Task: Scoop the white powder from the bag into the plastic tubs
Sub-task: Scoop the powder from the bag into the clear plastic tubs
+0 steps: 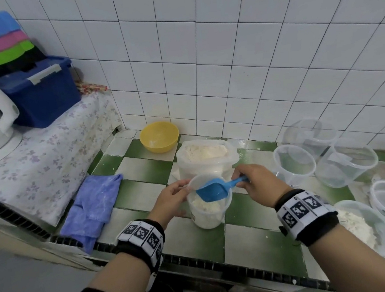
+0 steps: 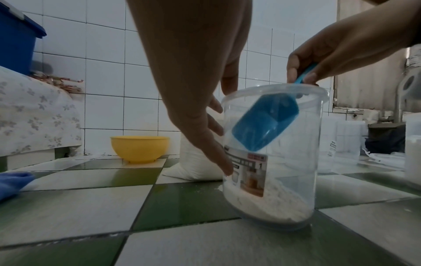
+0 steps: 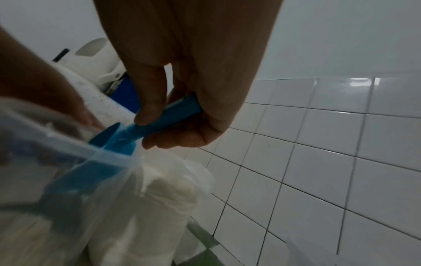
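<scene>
1. Right hand (image 1: 256,182) pinches the handle of the small blue plastic scoop (image 1: 213,189) – bowl tipped down inside the mouth of the clear round plastic tub (image 1: 209,213).
2. Left hand (image 1: 171,199) grasps the tub's side, fingers spread on the wall; tub leans, part-filled with white powder (image 2: 273,203).
3. Open clear plastic bag of powder (image 1: 205,156) sits just behind the tub on the green-and-white tiled worktop (image 1: 259,244).
4. Yellow plastic bowl (image 1: 159,137) by the wall – empty clear tubs (image 1: 321,154) to the right.
</scene>
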Demonstrator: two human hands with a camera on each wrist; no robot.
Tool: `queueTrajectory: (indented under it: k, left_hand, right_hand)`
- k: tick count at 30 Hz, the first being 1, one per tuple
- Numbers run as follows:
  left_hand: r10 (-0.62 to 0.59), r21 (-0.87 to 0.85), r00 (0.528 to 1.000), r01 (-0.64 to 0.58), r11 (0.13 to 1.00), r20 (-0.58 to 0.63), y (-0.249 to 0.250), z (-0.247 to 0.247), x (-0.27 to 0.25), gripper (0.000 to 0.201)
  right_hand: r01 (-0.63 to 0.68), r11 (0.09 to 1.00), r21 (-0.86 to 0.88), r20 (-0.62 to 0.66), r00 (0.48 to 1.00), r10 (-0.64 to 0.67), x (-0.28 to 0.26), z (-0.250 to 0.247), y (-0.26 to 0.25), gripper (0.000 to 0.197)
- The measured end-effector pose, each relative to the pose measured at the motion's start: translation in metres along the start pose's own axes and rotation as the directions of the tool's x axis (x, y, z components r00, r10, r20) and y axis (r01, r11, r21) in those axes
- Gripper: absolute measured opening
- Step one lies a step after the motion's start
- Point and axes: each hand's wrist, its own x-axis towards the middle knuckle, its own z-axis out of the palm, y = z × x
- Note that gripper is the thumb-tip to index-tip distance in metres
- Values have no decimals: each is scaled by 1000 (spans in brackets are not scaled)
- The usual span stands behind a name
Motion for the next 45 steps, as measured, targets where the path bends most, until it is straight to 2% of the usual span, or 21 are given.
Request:
queueTrajectory:
  k: [5, 7, 9, 11, 13, 14, 16, 18, 22, 27, 32, 40, 43, 45]
  left_hand:
    - [3, 6, 1000, -3, 1000, -18, -1, 3, 4, 23]
    - [14, -3, 1000, -14, 1000, -21, -2, 4, 5, 23]
    - [30, -17, 999, -30, 999, -16, -2, 6, 7, 24]
    - [48, -33, 999, -48, 998, -14, -3, 8, 7, 26]
    - [66, -42, 998, -67, 997, -12, -5, 10, 7, 27]
    - [77, -41, 997, -77, 996, -12, -6, 11, 6, 28]
    - [97, -36, 995, -98, 995, -9, -10, 12, 6, 29]
    - [103, -35, 995, -104, 994, -15, -12, 13, 5, 29]
    - [113, -60, 992, -116, 991, -53, -12, 20, 3, 30]
    - [116, -108, 989, -126, 986, -97, -14, 28, 2, 31]
    - [115, -130, 985, -131, 983, -127, -15, 31, 1, 30]
    - [132, -114, 980, -150, 982, -149, -15, 34, -2, 30]
    - [129, -117, 978, -150, 982, -165, -16, 35, -1, 30]
    - [124, -122, 977, -146, 982, -173, -16, 36, -2, 30]
  right_hand:
    - [-125, 973, 194, 10, 992, 126, 0, -40, -1, 19]
    - [-145, 947, 288, -37, 986, 162, 2, -55, -2, 20]
    - [-149, 945, 292, -140, 970, 197, 9, -61, -1, 21]
    - [-164, 978, 132, -254, 948, 193, 22, -59, 0, 24]
    - [-134, 984, -115, -327, 941, 90, 37, -53, -1, 30]
    - [-109, 968, -227, -320, 947, 32, 43, -50, -2, 34]
    - [-72, 904, -421, -236, 971, -32, 54, -46, -7, 39]
    - [-35, 839, -543, -125, 991, -40, 63, -44, -13, 38]
    - [15, 814, -580, 25, 1000, -1, 76, -35, -18, 36]
    - [-115, 930, -349, 121, 978, 167, 88, -24, -10, 37]
    - [-295, 953, -73, 126, 945, 302, 97, -14, 5, 29]
    - [-396, 898, 194, 187, 913, 362, 102, -9, 24, 24]
    - [-460, 793, 400, 212, 888, 408, 100, -8, 30, 24]
    - [-488, 743, 457, 232, 872, 431, 99, -8, 33, 23]
